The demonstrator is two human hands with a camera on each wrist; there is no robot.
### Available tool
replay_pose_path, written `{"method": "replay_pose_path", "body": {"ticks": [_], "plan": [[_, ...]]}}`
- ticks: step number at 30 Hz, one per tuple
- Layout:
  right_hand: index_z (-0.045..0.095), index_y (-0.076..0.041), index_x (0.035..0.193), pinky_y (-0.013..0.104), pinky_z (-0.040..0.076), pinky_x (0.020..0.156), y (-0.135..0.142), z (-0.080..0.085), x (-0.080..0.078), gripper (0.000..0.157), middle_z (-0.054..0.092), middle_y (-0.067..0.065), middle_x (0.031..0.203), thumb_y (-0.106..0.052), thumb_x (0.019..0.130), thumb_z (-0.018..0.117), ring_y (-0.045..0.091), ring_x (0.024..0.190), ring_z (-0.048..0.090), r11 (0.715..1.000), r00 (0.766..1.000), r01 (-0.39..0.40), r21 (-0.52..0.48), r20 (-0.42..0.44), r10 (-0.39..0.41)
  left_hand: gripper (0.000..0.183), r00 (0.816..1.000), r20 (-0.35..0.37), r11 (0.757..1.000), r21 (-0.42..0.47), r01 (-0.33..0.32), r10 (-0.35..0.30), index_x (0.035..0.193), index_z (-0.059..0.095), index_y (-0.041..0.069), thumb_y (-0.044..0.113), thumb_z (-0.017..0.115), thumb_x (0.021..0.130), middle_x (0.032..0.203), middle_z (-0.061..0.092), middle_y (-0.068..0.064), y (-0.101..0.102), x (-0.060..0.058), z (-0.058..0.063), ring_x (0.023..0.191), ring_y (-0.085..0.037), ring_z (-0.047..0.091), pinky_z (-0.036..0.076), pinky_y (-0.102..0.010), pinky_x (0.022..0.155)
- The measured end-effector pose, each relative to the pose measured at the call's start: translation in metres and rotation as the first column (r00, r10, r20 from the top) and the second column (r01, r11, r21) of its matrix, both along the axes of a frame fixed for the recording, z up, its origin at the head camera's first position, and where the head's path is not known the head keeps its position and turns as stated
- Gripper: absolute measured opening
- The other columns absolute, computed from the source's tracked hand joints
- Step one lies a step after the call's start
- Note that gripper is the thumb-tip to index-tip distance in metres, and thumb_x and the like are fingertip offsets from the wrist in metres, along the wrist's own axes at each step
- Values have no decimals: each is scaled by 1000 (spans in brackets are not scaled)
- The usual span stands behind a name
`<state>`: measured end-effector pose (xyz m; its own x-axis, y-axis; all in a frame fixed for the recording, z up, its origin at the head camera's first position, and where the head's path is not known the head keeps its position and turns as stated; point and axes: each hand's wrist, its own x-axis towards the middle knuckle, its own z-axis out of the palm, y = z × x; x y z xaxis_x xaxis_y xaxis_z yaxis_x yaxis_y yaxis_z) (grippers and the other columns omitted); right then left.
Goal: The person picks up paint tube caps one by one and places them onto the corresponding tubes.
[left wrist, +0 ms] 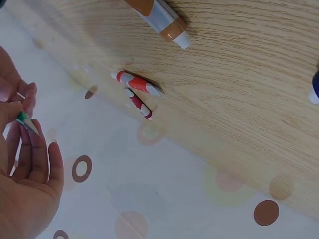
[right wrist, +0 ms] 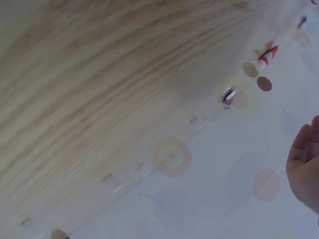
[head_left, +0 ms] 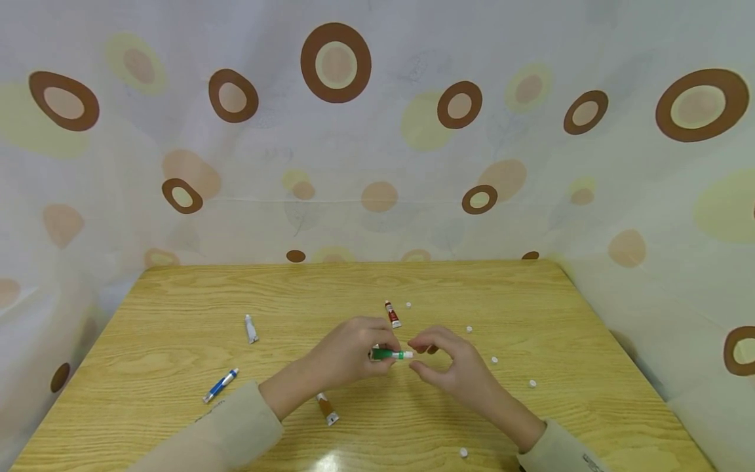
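Note:
My left hand point(head_left: 354, 351) pinches a small green paint tube point(head_left: 386, 354) between thumb and fingers, its white tip pointing right. Close by that tip, my right hand point(head_left: 460, 364) has its thumb and fingertips apart, with a gap between them. In the left wrist view the tube's crimped end point(left wrist: 31, 127) shows between the fingers. A brown paint tube point(head_left: 327, 409) lies below the left forearm; the left wrist view shows its bare threaded white nozzle point(left wrist: 183, 41). Just beyond both hands is a dark red paint tube point(head_left: 392, 314).
On the wooden table point(head_left: 295, 295) at left lie a white tube point(head_left: 251, 329) and a blue tube point(head_left: 221, 385). Several small white caps, such as one cap point(head_left: 494, 359), are scattered right of the hands. A patterned curtain point(head_left: 377, 144) encloses the back and sides.

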<state>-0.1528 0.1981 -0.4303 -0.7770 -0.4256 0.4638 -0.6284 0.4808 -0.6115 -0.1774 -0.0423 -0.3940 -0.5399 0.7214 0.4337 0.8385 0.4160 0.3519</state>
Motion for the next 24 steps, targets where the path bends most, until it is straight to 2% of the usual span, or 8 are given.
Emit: {"method": "replay_pose_path", "body": {"ticks": [4,10,18,24], "plan": [[72,-15,109,28,57,82,2,-1,0,31,71,0,108,0,84,81,18,92,65,1000,998,0,-4,-57,-1,6,1000,11,1000,2,-4,4,94,79,10,9,80,88,94,73,2,0,0,-1,74,-3,62,48,-5,68],[71,-14,106,23,57,82,2,0,-1,32,70,0,104,5,82,81,14,91,64,998,990,-55,-32,-134,50,5,1000,13,1000,6,1,-1,93,79,10,9,80,88,93,73,1,0,-1,-3,74,-2,62,48,-5,68],[70,-16,99,25,58,80,0,-2,-1,27,69,-1,99,5,84,79,12,88,65,996,988,-75,-50,-141,68,6,1000,-10,1000,4,14,-13,93,79,10,10,81,87,91,73,2,1,-1,-2,73,-3,63,47,-4,67],[70,-15,97,28,59,80,-1,-2,0,21,69,-2,99,1,87,77,11,88,65,996,992,-69,-51,-109,63,6,999,-31,1000,13,23,-23,93,79,10,10,81,87,90,73,2,2,0,-1,73,-4,63,47,-3,68]]}}
